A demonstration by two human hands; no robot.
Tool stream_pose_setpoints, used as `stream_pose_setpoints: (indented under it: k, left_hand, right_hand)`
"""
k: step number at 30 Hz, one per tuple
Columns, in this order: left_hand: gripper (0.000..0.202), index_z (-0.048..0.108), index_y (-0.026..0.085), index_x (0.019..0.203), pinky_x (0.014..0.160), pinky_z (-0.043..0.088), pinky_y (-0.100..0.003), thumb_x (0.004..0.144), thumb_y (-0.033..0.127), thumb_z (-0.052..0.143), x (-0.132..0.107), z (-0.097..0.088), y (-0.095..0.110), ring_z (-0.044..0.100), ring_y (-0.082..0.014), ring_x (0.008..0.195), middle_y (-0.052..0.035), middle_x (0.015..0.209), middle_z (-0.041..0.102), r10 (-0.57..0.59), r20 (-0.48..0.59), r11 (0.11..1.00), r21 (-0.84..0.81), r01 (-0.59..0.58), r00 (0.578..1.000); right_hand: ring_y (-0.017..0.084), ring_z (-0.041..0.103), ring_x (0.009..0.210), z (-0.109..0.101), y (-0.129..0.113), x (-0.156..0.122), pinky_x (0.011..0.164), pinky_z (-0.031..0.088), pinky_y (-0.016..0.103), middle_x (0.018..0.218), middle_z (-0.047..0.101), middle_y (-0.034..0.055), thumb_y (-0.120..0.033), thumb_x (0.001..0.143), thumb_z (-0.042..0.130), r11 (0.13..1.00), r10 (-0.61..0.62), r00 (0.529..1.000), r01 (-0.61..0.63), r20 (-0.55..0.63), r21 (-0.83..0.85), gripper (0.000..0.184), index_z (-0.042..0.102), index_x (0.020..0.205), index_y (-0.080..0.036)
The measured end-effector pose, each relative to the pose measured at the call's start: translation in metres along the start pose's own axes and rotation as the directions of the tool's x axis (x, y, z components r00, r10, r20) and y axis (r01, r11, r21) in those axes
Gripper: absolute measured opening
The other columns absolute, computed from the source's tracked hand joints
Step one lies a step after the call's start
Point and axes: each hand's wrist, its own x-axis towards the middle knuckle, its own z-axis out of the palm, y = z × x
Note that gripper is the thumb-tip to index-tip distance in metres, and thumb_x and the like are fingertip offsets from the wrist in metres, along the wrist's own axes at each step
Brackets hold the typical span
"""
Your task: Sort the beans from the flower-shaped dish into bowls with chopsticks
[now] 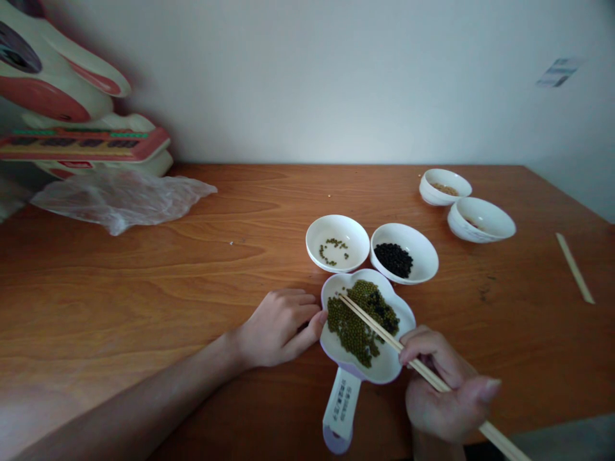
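Observation:
My right hand (pixel 444 390) holds a pair of light wooden chopsticks (pixel 372 324), tips together at the green beans near the dish's left side. The flower-shaped white dish (pixel 390 370) has a lilac rim and a printed handle towards me. Mung beans (pixel 353 330) cover its bottom, with darker beans (pixel 384 310) mixed in at the right. On the table, my left hand (pixel 283 326) grips the dish's left rim, thumb tip on the edge, other fingers curled. Just beyond stand a white bowl (pixel 337 224) with a few green beans and another white bowl (pixel 425 256) with black beans (pixel 394 259).
Two more white bowls stand at the back right, one (pixel 423 192) with tan grains, the other (pixel 500 224) with little showing inside. A pale stick (pixel 575 269) lies at the far right. A clear plastic bag (pixel 125 198) and a toy keyboard (pixel 91 147) are back left.

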Motion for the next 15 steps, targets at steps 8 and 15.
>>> stream_pose_setpoints:
  k: [8, 15]
  left_hand:
    - [0.038, 0.05, 0.019, 0.079, 0.073, 0.037, -0.031, 0.11, 0.031, 0.032, -0.0001, 0.0003, -0.0006, 0.052, -0.0161, 0.075, -0.0029, 0.079, 0.061, -0.004, 0.009, 1.0, -0.018, 0.005, 1.0]
    - [0.038, 0.05, 0.019, 0.08, 0.073, 0.038, -0.031, 0.11, 0.031, 0.032, -0.0001, 0.0002, -0.0005, 0.052, -0.0157, 0.075, -0.0021, 0.08, 0.06, -0.004, 0.008, 1.0, -0.012, 0.004, 1.0]
  right_hand:
    - [0.02, 0.059, 0.059, 0.0038, -0.0025, 0.0029, 0.055, 0.042, 0.035, 0.061, 0.06, 0.0055, -0.072, 0.101, 0.013, 0.999, -0.04, 0.999, 0.04, -0.001, -0.032, 0.081, 0.064, 0.065, -0.02]
    - [0.019, 0.059, 0.057, 0.008, -0.0046, 0.0065, 0.053, 0.044, 0.033, 0.058, 0.06, 0.0053, -0.069, 0.102, 0.019, 0.999, -0.047, 0.997, 0.047, -0.055, -0.013, 0.079, 0.065, 0.06, -0.02]
